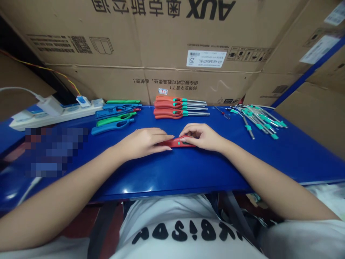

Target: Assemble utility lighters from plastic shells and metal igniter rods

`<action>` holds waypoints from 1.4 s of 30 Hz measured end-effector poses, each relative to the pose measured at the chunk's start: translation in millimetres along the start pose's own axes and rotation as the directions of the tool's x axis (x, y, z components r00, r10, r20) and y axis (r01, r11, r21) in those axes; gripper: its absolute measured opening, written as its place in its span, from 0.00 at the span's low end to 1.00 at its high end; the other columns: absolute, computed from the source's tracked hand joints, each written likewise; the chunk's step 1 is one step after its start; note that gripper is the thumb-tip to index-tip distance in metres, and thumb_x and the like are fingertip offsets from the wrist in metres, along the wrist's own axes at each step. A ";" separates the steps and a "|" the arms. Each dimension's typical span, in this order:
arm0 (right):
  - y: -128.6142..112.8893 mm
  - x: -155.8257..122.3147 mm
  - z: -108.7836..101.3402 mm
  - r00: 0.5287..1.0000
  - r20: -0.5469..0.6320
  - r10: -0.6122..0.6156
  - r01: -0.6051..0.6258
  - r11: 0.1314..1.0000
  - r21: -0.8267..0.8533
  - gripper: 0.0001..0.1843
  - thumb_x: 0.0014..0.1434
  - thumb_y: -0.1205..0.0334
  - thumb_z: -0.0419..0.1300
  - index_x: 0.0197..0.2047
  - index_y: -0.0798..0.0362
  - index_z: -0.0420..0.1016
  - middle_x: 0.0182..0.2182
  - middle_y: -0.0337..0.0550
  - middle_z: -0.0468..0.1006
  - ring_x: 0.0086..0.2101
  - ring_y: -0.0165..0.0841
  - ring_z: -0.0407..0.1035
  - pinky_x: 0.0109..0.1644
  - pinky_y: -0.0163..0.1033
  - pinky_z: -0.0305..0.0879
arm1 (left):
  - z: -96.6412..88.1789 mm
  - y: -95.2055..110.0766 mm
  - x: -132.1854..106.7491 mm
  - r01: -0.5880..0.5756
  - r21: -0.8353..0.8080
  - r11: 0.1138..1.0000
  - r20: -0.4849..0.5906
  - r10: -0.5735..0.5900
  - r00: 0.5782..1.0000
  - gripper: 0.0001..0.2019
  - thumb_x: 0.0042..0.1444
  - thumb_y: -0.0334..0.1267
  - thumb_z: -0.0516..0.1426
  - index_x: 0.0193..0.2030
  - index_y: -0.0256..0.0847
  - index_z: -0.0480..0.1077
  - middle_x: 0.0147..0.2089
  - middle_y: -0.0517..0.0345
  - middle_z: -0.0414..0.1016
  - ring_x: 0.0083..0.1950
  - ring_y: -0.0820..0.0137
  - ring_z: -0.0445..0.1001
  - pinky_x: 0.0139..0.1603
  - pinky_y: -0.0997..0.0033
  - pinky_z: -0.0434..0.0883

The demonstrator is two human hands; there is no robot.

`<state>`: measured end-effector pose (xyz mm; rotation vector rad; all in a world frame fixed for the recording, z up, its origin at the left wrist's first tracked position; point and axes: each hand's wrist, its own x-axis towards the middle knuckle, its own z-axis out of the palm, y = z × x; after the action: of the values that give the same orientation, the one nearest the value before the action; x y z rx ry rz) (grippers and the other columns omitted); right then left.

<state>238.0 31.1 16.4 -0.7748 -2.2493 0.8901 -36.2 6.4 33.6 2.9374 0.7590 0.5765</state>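
"Where does the long red plastic lighter handle (174, 143) lie?"

"Over a glossy blue tabletop (167, 176), lengthwise left to right, bare left hand (151, 141) closed on its left end, bare right hand (203, 136) pinching its right."

"Beyond?"

"Stacked red-orange plastic lighters (165, 104) with metal barrels, before printed brown cardboard (161, 61)."

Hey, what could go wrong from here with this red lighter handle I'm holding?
The red lighter handle might twist or slip if your left hand or right hand loosens at its end. The metal tubes lie crisscrossed, so pulling one could drag others along. The red lighters lie close together, so a bump might scatter them.
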 end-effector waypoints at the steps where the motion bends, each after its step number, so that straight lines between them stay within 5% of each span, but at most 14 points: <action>1: 0.5 0.4 0.8 1.000 -0.002 0.016 -0.016 1.000 0.023 0.13 0.62 0.53 0.64 0.42 0.54 0.81 0.37 0.44 0.78 0.31 0.29 0.68 0.33 0.36 0.64 | 0.7 0.3 0.6 0.001 -0.006 1.000 0.000 -0.001 1.000 0.20 0.67 0.49 0.58 0.58 0.40 0.76 0.50 0.46 0.81 0.50 0.61 0.80 0.52 0.65 0.76; 9: 3.4 2.1 0.1 0.987 0.008 0.160 -0.159 0.971 0.180 0.19 0.62 0.48 0.64 0.46 0.56 0.81 0.36 0.45 0.81 0.33 0.31 0.72 0.37 0.38 0.69 | 5.7 -3.2 0.8 0.036 0.018 0.999 0.006 -0.036 0.999 0.17 0.69 0.39 0.55 0.60 0.38 0.73 0.57 0.45 0.78 0.56 0.60 0.77 0.58 0.61 0.74; 18: -0.9 -1.7 -10.4 0.985 0.089 -0.144 0.164 0.945 -0.282 0.19 0.59 0.56 0.69 0.52 0.51 0.80 0.46 0.49 0.80 0.46 0.40 0.73 0.54 0.48 0.69 | 5.2 -6.6 0.0 0.085 -0.036 0.996 0.043 -0.083 0.996 0.17 0.69 0.42 0.54 0.59 0.39 0.74 0.56 0.47 0.79 0.53 0.62 0.79 0.55 0.65 0.74; 42: 0.5 -2.3 -6.2 0.983 0.175 -0.052 0.102 0.951 -0.291 0.20 0.62 0.53 0.67 0.54 0.53 0.80 0.45 0.48 0.77 0.43 0.37 0.73 0.49 0.44 0.71 | 12.1 -7.8 0.9 0.125 0.040 0.991 0.108 -0.128 0.986 0.17 0.66 0.42 0.57 0.58 0.41 0.76 0.52 0.48 0.79 0.53 0.60 0.77 0.54 0.64 0.74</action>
<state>244.0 32.3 19.1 -0.7603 -2.5824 0.6016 -34.5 14.1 21.6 2.8944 0.9422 0.3913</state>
